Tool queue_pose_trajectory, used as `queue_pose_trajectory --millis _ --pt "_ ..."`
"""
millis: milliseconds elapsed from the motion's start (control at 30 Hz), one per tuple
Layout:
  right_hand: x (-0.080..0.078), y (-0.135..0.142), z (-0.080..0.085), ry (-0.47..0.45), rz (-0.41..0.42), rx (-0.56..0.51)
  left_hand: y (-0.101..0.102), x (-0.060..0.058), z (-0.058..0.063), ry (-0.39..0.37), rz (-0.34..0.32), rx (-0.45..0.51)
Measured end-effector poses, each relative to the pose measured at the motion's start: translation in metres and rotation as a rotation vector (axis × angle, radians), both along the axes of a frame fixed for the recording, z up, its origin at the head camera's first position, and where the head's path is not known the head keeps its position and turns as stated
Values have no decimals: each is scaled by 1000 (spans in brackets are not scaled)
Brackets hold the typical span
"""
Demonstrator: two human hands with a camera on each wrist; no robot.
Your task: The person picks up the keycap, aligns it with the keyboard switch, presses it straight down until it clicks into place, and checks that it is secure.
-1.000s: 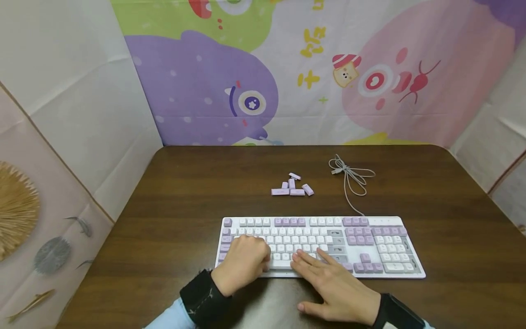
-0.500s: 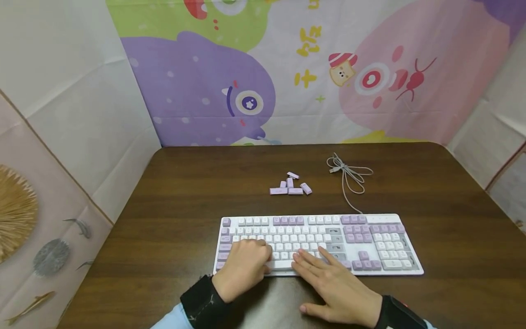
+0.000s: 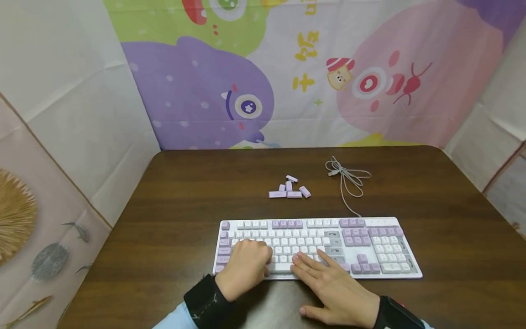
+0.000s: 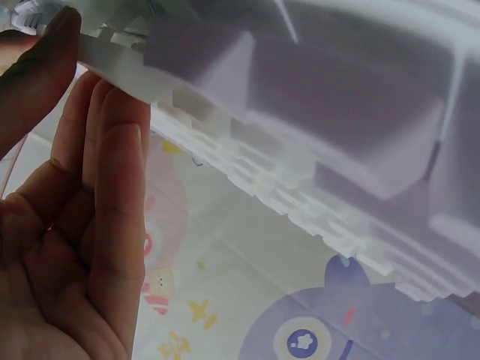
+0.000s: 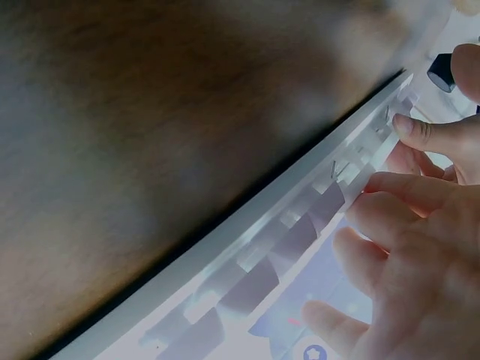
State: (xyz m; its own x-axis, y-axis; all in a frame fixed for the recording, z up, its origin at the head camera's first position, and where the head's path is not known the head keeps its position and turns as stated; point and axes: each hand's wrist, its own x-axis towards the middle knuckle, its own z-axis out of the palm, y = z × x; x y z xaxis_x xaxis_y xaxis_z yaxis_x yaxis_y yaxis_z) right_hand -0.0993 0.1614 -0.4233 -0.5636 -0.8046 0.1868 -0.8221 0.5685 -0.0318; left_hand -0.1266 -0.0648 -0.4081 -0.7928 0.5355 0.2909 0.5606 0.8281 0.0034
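Lower centre, our left hand (image 3: 245, 261) pinched the space bar (image 3: 281, 267), right hand (image 3: 334, 290) lay spread; seemingly prying, we next needed steady lift.

Soft, fairly even light is filling the head view, where the surface (image 3: 185, 196) is reading dark beside the bright, pale keyboard (image 3: 287, 234). Dim shadow is falling under the keyboard's front edge, and the wide lens is making the side walls (image 3: 70, 55) lean outward. The left wrist view is looking backlit: the nearest keys (image 4: 330, 105) are appearing grey and soft-edged, while the left hand (image 4: 82, 225) is darkening. In the right wrist view, the surface is blurring into brown smears, the keyboard's near end is washing out, and the right hand (image 5: 420, 262) is looking pale.
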Motion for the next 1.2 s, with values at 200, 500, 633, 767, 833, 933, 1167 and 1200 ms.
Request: queue_pose_trajectory --millis 200,500,633,767,833,933,1167,1200 --pt "-1 0 1 -24 2 20 2 0 1 -2 -5 -21" --pt "-2 0 1 -19 13 13 3 2 -1 36 0 -37" --pt "-2 0 1 -26 8 18 3 2 -1 37 4 -38" --pt "-1 0 1 -46 -2 28 3 1 -1 36 0 -37" --pt "-1 0 1 -54 -4 30 3 1 -1 35 -1 -29" --pt "-1 0 -1 -33 3 25 4 4 -3 59 8 -25" --pt "-1 0 -5 28 15 20 14 24 -12 247 77 -146" --pt "0 0 -5 32 17 19 16 27 -13 269 85 -165"
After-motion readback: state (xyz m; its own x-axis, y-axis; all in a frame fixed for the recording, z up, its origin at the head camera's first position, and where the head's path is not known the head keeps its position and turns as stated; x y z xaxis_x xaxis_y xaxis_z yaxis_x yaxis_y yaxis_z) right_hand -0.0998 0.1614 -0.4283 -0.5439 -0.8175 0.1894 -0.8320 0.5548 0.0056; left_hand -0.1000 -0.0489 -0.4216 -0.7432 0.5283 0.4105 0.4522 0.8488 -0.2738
